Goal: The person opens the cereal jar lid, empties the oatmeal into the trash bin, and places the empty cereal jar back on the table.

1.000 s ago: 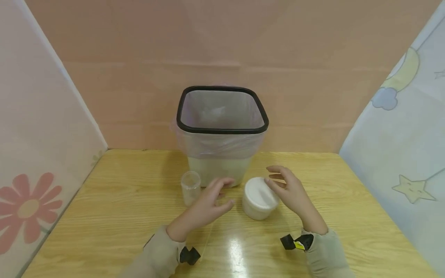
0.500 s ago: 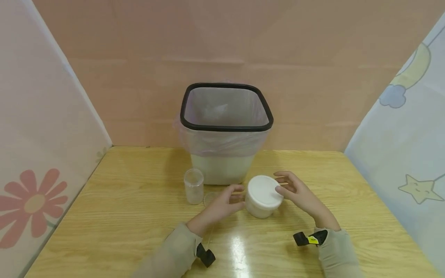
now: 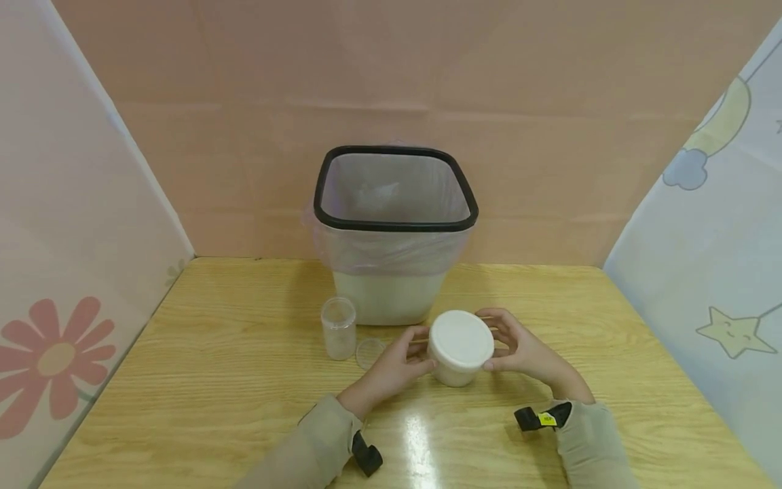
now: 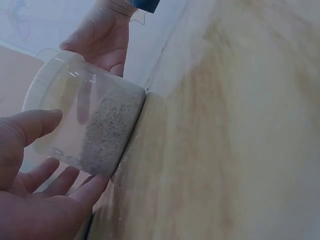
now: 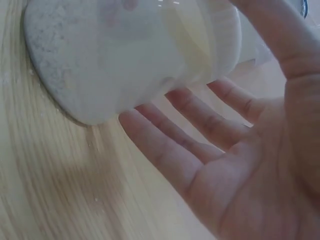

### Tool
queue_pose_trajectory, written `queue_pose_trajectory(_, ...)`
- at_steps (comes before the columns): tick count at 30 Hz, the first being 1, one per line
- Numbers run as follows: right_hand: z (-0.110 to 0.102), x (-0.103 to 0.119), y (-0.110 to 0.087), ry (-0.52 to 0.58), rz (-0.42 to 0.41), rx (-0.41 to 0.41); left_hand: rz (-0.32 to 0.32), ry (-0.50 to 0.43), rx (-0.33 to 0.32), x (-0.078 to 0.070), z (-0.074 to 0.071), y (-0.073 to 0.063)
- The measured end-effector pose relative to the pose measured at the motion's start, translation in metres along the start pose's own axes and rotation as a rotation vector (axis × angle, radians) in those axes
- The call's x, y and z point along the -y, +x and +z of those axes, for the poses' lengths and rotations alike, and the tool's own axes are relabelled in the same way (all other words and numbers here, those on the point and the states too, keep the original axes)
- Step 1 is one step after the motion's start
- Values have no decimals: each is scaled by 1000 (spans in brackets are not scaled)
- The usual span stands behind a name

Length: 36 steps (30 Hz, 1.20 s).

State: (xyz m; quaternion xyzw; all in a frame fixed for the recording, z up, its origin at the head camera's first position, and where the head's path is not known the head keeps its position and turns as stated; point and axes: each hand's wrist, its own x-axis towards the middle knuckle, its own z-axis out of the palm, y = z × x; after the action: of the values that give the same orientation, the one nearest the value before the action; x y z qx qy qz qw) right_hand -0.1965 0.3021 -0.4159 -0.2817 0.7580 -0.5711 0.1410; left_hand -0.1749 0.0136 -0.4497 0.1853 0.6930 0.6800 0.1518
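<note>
A round translucent tub (image 4: 112,122) with a white lid (image 3: 461,337) stands upright on the wooden table, grey grainy stuff settled in its bottom. My left hand (image 3: 391,370) holds its left side, thumb in front and fingers reaching round behind. From the other side my right hand (image 3: 525,353) holds it too, with the thumb by the front right and the fingers along the back. In the right wrist view, the fingers (image 5: 165,150) lie against the tub wall. In the left wrist view, the left thumb (image 4: 40,125) overlaps the wall below the lid.
Behind the tub stands a pale bin (image 3: 387,299) with a black rim and a thin bag liner. A clear jar (image 3: 339,333) stands upright in front of the bin's left side, with a clear round disc (image 3: 369,353) flat beside it. Printed cloth walls enclose the table.
Both hands have closed in on the tub, the left moving right to its side, the right sliding off the lid's edge down to the wall. The tub stays on the table.
</note>
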Motion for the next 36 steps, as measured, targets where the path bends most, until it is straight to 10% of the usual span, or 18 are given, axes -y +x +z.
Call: queue_pose_trajectory(36, 5, -3, 4, 79, 4, 18, 87, 164, -45, 10, -6, 4)
